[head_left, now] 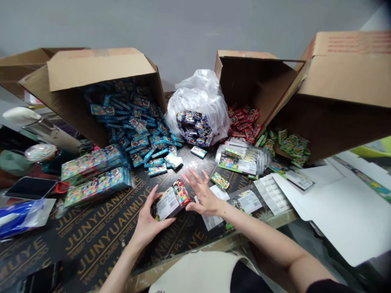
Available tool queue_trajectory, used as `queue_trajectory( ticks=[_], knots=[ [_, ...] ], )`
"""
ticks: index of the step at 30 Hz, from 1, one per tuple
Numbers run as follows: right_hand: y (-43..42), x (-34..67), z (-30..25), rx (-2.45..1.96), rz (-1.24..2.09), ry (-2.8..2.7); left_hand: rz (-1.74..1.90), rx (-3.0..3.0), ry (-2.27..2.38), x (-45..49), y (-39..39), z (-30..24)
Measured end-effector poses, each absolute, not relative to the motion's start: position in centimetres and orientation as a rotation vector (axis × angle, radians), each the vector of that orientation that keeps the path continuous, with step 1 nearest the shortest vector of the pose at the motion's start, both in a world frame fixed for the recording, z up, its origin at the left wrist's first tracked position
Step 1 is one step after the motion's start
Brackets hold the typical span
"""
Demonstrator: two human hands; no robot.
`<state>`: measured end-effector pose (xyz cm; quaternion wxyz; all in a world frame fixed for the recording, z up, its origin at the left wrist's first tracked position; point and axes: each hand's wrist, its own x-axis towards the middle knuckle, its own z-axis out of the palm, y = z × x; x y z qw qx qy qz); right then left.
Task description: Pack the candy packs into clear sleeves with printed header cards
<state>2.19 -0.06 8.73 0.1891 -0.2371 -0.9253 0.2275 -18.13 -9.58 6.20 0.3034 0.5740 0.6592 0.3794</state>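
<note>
Low over the table, my left hand (pixel 148 219) grips a plastic-wrapped pack of small boxes (pixel 168 203), thumb on the near side and fingers behind. The pack shows a white barcode label and a red box at its right end. My right hand (pixel 203 195) is beside that red end with its fingers spread; its thumb is close to the pack, and I cannot tell if it touches. Just right of this hand lies a loose green box (pixel 220 181). A blue box (pixel 198 151) and a white-faced box (pixel 174 161) are on the table beyond.
Blue boxes spill from a carton (pixel 100 67) at left; a plastic bag (pixel 198 89) holds purple ones. Red boxes (pixel 244 122) and green boxes (pixel 295 146) lie in cartons at right. Wrapped packs (pixel 97 185), a phone (pixel 30 188), printed sleeves (pixel 244 158) and white sheets (pixel 345 211) surround the work area.
</note>
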Motion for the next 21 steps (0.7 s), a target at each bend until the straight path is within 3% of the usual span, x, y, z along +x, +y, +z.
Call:
queue_trajectory(
  ticks=[4, 9, 11, 15, 21],
  knots=[
    [0.5, 2.8, 7.6, -0.678, 0.526, -2.604, 0.996, 1.56, 1.82, -17.5, -9.1, 5.6],
    [8.6, 9.9, 6.3, -1.617, 0.092, -1.819, 0.904, 1.702, 1.972, -17.7, -8.8, 4.1],
    [11.5, 13.0, 6.0, -1.741, 0.184, -1.707, 0.846, 1.776, 2.017, -17.8, -8.8, 3.5],
    [13.1, 13.5, 5.2, -1.482, 0.514, -2.022, 0.718, 1.848, 2.066, -17.5, -8.8, 3.1],
    [9.6, 4.1, 3.6, -0.949, 0.822, -2.508, 0.557, 1.886, 1.978, -18.0, -9.4, 3.7]
  ],
)
